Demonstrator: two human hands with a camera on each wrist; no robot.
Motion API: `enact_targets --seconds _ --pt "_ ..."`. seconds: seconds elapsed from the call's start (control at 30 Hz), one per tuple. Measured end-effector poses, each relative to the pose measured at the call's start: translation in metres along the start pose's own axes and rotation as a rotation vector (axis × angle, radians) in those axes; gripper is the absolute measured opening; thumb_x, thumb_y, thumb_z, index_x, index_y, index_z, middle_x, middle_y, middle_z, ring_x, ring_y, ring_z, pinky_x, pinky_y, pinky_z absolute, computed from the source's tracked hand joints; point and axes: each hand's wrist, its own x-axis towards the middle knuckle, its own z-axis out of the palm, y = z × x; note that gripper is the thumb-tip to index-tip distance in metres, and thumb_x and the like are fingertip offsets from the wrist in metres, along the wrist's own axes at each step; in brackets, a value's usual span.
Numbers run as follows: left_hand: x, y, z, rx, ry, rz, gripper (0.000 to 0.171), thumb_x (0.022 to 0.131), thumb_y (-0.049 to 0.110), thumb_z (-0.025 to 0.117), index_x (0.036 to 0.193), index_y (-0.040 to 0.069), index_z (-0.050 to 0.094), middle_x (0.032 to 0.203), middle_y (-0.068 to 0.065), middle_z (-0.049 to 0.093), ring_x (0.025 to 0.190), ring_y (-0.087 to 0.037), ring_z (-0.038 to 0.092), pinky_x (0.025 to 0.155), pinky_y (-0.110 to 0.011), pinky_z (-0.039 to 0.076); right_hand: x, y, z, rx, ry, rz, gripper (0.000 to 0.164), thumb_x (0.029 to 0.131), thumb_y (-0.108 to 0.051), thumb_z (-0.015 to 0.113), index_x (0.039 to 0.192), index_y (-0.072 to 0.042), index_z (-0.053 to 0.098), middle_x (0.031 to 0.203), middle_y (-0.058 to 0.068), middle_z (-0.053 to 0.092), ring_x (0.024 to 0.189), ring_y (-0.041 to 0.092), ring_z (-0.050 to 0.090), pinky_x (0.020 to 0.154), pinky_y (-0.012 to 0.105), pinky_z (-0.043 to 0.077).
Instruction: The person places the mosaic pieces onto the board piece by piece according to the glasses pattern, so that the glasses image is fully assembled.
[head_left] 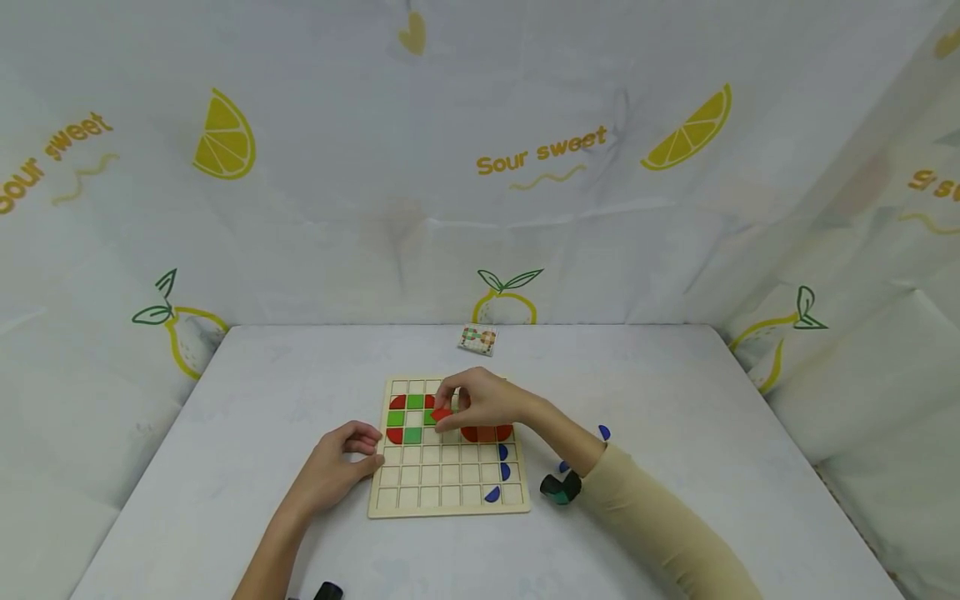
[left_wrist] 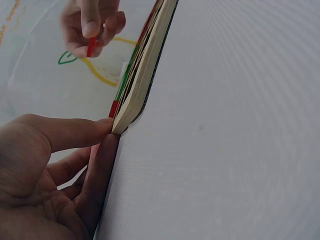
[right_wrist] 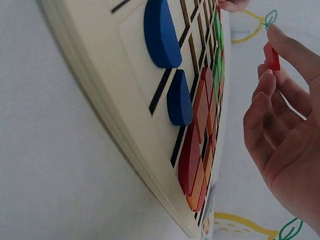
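A wooden grid board (head_left: 440, 475) lies on the table, with red and green pieces in its upper rows. My right hand (head_left: 480, 398) is above the board and pinches a small red tile (right_wrist: 271, 56) between thumb and fingers. In the head view the red tile overlaps the green pieces near the board's upper middle. My left hand (head_left: 337, 467) is at the board's left edge. In the left wrist view its thumb (left_wrist: 82, 132) and a finger touch that edge, the other fingers loosely bent.
Blue rounded pieces (head_left: 505, 472) lie on the board's lower right. More blue pieces (head_left: 603, 432) lie on the table to the right, near a dark object with a green patch (head_left: 561, 488). A small pattern card (head_left: 477, 339) is at the back. Another black object (head_left: 328, 592) shows at the front edge.
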Motion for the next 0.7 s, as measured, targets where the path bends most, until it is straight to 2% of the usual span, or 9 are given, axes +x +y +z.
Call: enact_targets --seconds 0.33,0.6,0.7 --pt "-0.0009 0.0016 -0.0012 0.006 -0.001 -0.005 0.03 0.093 0.012 0.081 0.121 0.008 0.071 0.107 -0.004 0.073 0.1 -0.014 0.066 0.089 -0.025 0.051 0.0049 0.0006 0.0028 0.088 0.027 0.02 0.024 0.095 -0.017 0.084 0.115 -0.011 0.071 0.106 0.006 0.075 0.077 0.007 0.063 0.076 0.019 0.055" --pt "-0.0015 0.0026 -0.0018 0.005 -0.001 -0.001 0.031 0.093 0.013 0.081 0.121 0.008 0.071 0.107 -0.004 0.074 0.101 -0.014 0.066 0.09 -0.027 0.051 0.0062 -0.0021 0.0029 0.121 0.035 0.005 0.014 0.097 -0.013 0.081 0.107 -0.007 0.072 0.101 0.007 0.078 0.081 0.005 0.067 0.082 0.017 0.057" --pt "-0.0016 0.0026 -0.0019 0.003 -0.004 0.002 0.031 0.093 0.013 0.082 0.121 0.009 0.071 0.108 -0.004 0.074 0.101 -0.013 0.066 0.091 -0.027 0.051 0.0065 -0.0019 0.0036 0.12 0.039 -0.003 0.016 0.099 -0.014 0.08 0.112 -0.006 0.075 0.101 0.007 0.079 0.087 0.001 0.068 0.086 0.018 0.057"
